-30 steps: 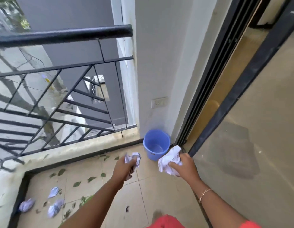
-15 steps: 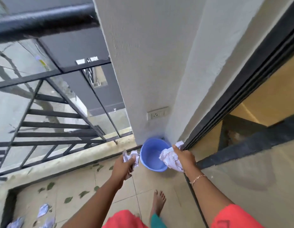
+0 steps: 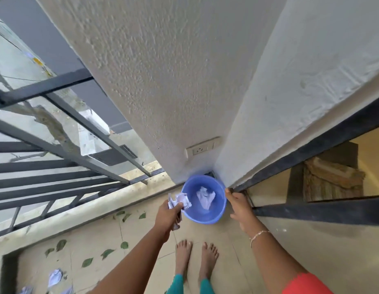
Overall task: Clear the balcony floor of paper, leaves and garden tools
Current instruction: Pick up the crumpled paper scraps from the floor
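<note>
My left grip (image 3: 168, 215) pinches one crumpled white paper wad (image 3: 178, 202) at the 9 o'clock rim of the round blue plastic bucket (image 3: 205, 219). A second wad (image 3: 205, 197) lies inside. My right grip (image 3: 239, 209) hangs loose and empty at 3 o'clock. Three more wads (image 3: 55, 276) and about eight green leaves (image 3: 87, 262) dot the tiled floor (image 3: 95, 234) at 7 o'clock.

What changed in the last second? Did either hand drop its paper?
The right hand let go of its crumpled paper, which now lies in the blue bucket; that hand hangs empty beside the rim. The left hand moved up to the bucket's left rim and still grips its own paper wad. Unchanged: bucket in the corner, leaves and loose paper on the floor.
</note>
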A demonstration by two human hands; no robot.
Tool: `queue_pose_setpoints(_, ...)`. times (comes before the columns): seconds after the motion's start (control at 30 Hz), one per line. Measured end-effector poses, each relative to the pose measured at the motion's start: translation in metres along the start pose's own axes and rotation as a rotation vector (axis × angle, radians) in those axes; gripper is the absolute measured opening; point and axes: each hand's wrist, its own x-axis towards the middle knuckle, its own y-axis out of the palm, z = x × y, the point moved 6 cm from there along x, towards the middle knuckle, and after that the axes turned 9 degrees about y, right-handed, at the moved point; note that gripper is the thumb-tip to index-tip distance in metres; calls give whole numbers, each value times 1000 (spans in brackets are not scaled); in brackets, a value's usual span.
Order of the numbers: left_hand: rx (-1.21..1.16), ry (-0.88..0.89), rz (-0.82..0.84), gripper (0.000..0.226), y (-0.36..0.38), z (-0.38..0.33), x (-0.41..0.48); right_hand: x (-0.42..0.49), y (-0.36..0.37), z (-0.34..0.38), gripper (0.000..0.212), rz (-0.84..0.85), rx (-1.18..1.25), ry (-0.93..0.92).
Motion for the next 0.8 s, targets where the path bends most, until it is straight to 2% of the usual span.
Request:
queue_pose_setpoints(0.07, 10, -20, 13, 26, 8, 0, 8, -4, -2, -2, 54, 23, 28, 11)
queue_pose_setpoints(0.13, -5, -53, 29, 31, 19, 4, 20, 2, -1, -8, 35, 54, 59, 50)
queue_pose_setpoints(0.27, -60, -134, 81, 24, 41, 9, 37, 12, -3, -19, 20, 73, 96, 98)
queue_pose_setpoints(0.43, -165, -211, 150, 40, 60, 8, 51, 18, -4, -24, 25, 70, 94, 89)
queue_pose_setpoints(0.53, -180, -253, 182, 18, 69, 2, 50, 22, -4, -27, 21, 64, 115, 92)
queue_pose_setpoints(0.67, -283, -292, 194, 58, 75, -3, 53, 27, -3, -30, 25, 79, 135, 116)
queue_pose_setpoints(0.77, -296, -244, 182, 46, 71, -8, 49, 27, -4, -29, 28, 90, 136, 107)
queue_pose_setpoints(0.8, -258, -224, 171, 52, 68, -8, 48, 27, -4, -28, 31, 91, 129, 104)
